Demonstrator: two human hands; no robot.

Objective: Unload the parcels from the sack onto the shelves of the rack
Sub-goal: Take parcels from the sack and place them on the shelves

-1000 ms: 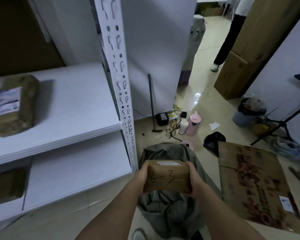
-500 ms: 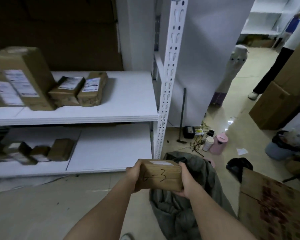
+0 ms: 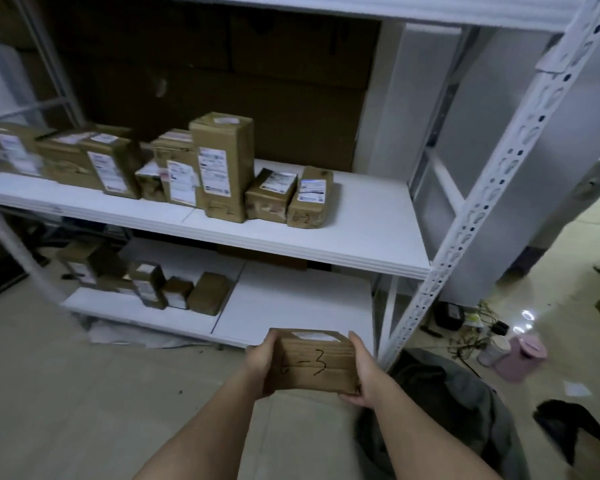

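I hold one brown parcel [image 3: 314, 363] in front of me, above the floor and in front of the rack's lowest shelf [image 3: 291, 306]. My left hand [image 3: 262, 358] grips its left end, fingers wrapped behind it. My right hand [image 3: 364, 374] grips its right end, thumb along the upper edge, fingertips curled under the bottom corner. The face turned toward me carries the handwritten mark "6-3"; a white label runs along the top edge.

The grey sack [image 3: 444, 410] lies on the floor to my lower right, just beside the rack's front right post [image 3: 492, 188]. Behind it stand a pink jug [image 3: 522, 356] and a tangle of cables [image 3: 471, 327].

The lowest shelf holds a cluster of small parcels [image 3: 174, 289] on its left half; its right half is bare white board. The middle shelf [image 3: 371, 237] holds a row of labelled parcels from the left edge to about its centre. The tallest box [image 3: 222, 168] stands upright, with two small parcels [image 3: 290, 195] touching side by side just to its right. Dark cardboard sheeting [image 3: 222, 81] backs the rack.
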